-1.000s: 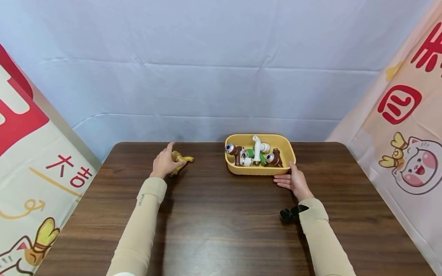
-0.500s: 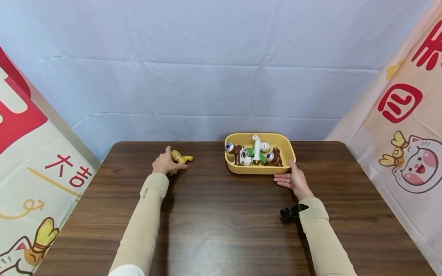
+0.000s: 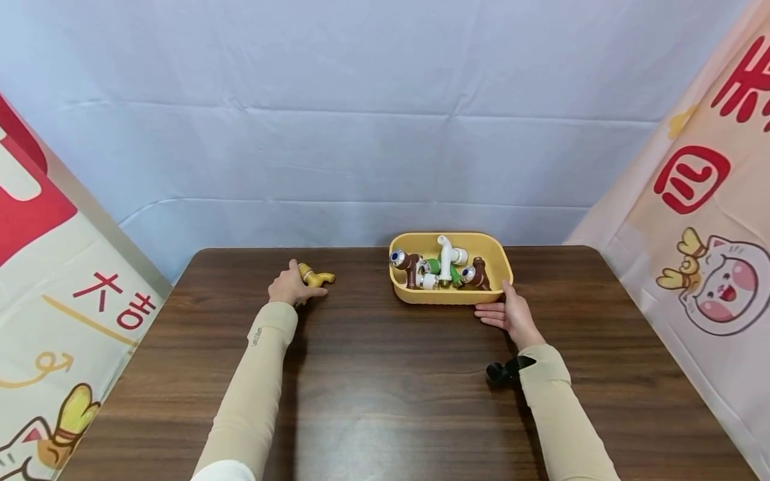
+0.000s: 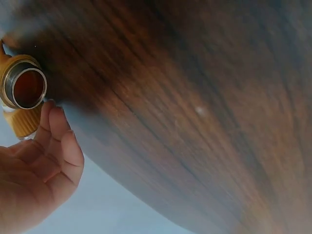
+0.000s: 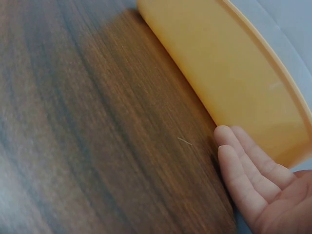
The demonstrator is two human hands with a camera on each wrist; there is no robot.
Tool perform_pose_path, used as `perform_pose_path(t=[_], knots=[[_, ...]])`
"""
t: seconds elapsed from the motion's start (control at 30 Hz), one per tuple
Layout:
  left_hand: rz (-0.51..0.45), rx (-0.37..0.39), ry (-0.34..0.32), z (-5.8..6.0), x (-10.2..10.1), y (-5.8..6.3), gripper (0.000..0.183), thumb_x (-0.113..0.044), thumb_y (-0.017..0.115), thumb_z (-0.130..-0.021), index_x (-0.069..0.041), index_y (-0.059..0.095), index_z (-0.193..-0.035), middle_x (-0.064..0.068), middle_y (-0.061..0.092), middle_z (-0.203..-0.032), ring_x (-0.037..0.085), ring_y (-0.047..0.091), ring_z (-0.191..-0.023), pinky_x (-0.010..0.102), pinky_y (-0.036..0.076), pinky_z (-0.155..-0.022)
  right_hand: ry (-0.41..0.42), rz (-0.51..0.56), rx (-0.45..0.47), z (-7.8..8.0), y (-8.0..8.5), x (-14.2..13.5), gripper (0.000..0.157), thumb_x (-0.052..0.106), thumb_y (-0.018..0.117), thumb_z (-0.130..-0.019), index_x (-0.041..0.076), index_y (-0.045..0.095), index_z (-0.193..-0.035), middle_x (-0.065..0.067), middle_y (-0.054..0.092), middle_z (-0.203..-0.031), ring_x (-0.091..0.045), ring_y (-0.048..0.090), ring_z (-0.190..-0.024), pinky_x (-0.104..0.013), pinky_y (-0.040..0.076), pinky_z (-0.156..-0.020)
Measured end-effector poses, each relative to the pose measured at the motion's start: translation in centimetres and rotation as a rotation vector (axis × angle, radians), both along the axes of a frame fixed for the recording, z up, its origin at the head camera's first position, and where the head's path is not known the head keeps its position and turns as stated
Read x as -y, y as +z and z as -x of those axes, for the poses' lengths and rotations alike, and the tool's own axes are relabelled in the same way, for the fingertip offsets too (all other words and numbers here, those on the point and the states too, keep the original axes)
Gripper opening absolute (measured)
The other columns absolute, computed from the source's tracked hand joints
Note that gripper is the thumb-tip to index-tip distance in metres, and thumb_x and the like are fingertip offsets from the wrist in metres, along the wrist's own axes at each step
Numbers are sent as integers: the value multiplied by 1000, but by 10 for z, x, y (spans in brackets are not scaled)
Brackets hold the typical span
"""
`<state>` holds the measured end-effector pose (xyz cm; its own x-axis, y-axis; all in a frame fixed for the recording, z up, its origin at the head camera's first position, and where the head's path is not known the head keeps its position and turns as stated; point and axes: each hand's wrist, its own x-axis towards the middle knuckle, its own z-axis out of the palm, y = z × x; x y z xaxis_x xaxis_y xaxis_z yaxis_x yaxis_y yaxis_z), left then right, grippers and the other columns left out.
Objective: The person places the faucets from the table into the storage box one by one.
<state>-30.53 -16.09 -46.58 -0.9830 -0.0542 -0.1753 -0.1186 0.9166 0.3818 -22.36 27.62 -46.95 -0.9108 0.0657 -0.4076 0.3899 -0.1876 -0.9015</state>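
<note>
In the head view my left hand (image 3: 287, 286) is at a yellow faucet (image 3: 319, 278) lying on the table, thumb and forefinger spread apart around it. The left wrist view shows the loosely bent fingers (image 4: 70, 151) right beside the faucet's round threaded end (image 4: 29, 87); thumb and forefinger are hidden there. My right hand (image 3: 513, 314) holds the near right corner of a yellow plastic basket (image 3: 445, 296), thumb at the rim and straight fingers (image 5: 243, 180) low along its wall. Inside the basket lie brown faucets (image 3: 478, 274), a white faucet (image 3: 446, 260) and a green one (image 3: 430, 266).
The dark wood-grain table (image 3: 385, 387) has its far edge just behind the basket and faucet. A pale cloth (image 3: 361, 133) hangs behind it, and printed banners (image 3: 710, 267) flank both sides. A black strap mount (image 3: 508, 371) sits on the right wrist.
My left hand's forefinger has lowered a little toward the faucet, and the left forearm has shifted slightly right. The right hand and basket hold their place; the view shifts slightly.
</note>
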Motion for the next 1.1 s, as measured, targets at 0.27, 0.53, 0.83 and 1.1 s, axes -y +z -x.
perform_pose_path(t=[0.27,0.53,0.83,1.1], knots=[[-2,10,20,2,-1,-5,99,-52,71,-72,0,21,-139,26,52,-109,39,56,-91,49,47,-72,-2,6,4,0,1,0,71,48,23,-98,2,-1,-146,-10,68,-74,-22,68,-72,-36,53,-73],[-21,22,36,1,-4,-4,85,-39,70,-79,0,23,-137,27,51,-111,39,56,-93,48,46,-74,-4,1,0,1,0,0,72,48,23,-98,1,-2,-146,-9,68,-74,-21,68,-71,-35,54,-71],[-17,33,15,4,-4,-7,86,-36,68,-81,2,19,-139,27,52,-109,37,57,-88,46,47,-71,-6,-1,7,1,-1,0,71,48,23,-98,2,-1,-146,-9,68,-73,-21,68,-71,-34,54,-71],[3,42,-5,5,-4,-3,82,-35,68,-81,5,21,-135,25,54,-104,35,57,-81,44,47,-67,-10,-3,4,0,1,1,71,48,24,-98,2,-1,-146,-9,68,-72,-21,68,-70,-35,54,-71]])
